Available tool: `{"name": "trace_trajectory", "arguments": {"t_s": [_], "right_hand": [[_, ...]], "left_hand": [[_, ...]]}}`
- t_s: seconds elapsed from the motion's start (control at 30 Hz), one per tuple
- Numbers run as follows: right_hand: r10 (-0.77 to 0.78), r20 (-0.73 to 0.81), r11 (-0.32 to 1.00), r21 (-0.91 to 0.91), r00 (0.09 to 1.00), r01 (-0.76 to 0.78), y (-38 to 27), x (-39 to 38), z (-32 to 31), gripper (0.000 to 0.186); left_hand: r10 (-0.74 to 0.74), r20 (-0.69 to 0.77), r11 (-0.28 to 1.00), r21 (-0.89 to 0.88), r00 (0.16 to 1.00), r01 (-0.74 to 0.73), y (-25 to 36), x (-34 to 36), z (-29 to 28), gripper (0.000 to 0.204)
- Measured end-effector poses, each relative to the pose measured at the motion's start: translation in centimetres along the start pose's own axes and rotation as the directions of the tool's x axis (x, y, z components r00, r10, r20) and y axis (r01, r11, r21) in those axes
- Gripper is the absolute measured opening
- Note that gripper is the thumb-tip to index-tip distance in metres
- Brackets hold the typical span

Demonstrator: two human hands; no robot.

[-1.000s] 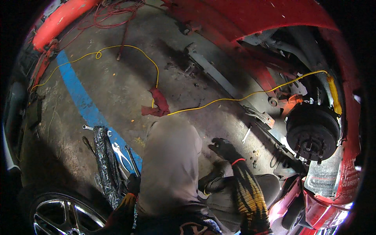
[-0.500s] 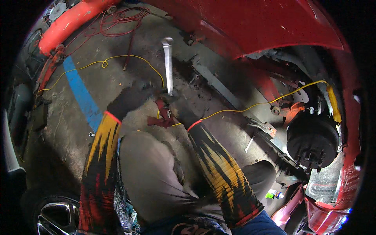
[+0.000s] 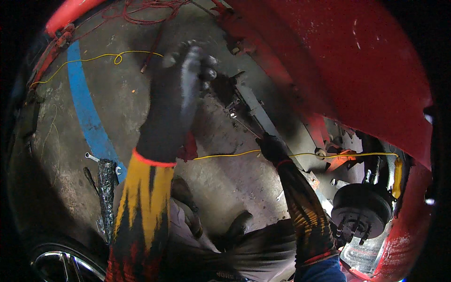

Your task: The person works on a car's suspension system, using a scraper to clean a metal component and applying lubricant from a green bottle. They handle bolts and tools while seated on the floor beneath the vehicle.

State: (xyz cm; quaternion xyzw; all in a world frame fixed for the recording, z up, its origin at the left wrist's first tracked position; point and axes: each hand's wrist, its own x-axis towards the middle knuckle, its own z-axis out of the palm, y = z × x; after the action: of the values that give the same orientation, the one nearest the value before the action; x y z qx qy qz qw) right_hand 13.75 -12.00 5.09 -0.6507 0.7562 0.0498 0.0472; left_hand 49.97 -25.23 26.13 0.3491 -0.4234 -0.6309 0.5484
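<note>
My left hand (image 3: 188, 70), in a dark glove, is raised over the floor in front of me. Motion smears its fingers and a pale streak along it, so whether it holds anything is unclear. My right hand (image 3: 273, 148), gloved too, is closed around the near end of a slim metal wrench (image 3: 248, 127). The wrench's shiny far end meets or lies over a small dark metal fitting (image 3: 232, 106) beside a long grey metal bar (image 3: 258, 110). Partly behind my left forearm, a dark red cloth (image 3: 189, 148) shows.
A red vehicle panel (image 3: 366, 80) overhangs the right side, above a black brake drum (image 3: 361, 209). A yellow cord (image 3: 225, 155) crosses the floor. Wrenches (image 3: 91, 157) and a black-wrapped bundle (image 3: 107, 192) lie left, near a wheel (image 3: 66, 265). Red hose (image 3: 150, 14) coils ahead.
My hands have parted from around the upright wrench. The left has moved forward and up; the right has gone rightward and now grips a wrench at the metal fitting. My view has shifted.
</note>
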Motion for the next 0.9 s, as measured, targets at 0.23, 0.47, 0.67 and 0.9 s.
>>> {"name": "trace_trajectory", "arguments": {"t_s": [0.23, 0.47, 0.67, 0.9], "right_hand": [[-0.280, -0.011, 0.960, 0.008, 0.960, 0.281, 3.8, 5.2, -1.5, 0.035], [-0.295, 0.100, 0.952, -0.060, 0.950, 0.302, 4.3, 6.6, 0.4, 0.040], [-0.270, 0.050, 0.925, -0.265, 0.962, 0.273, 2.8, 7.5, -0.3, 0.038], [-0.323, 0.065, 0.919, -0.215, 0.944, 0.330, 3.7, 7.3, 2.2, 0.040]], "left_hand": [[0.079, 0.054, 0.987, -0.142, 0.995, -0.070, 2.5, 0.1, -3.8, 0.042], [0.060, 0.038, 0.996, -0.072, 0.997, -0.057, 2.3, 0.5, -4.7, 0.044], [0.096, 0.003, 0.995, -0.027, 0.995, -0.095, 1.8, 0.5, -5.0, 0.047], [0.136, 0.117, 0.986, -0.117, 0.984, -0.123, 0.7, 1.1, -5.9, 0.049]]}}
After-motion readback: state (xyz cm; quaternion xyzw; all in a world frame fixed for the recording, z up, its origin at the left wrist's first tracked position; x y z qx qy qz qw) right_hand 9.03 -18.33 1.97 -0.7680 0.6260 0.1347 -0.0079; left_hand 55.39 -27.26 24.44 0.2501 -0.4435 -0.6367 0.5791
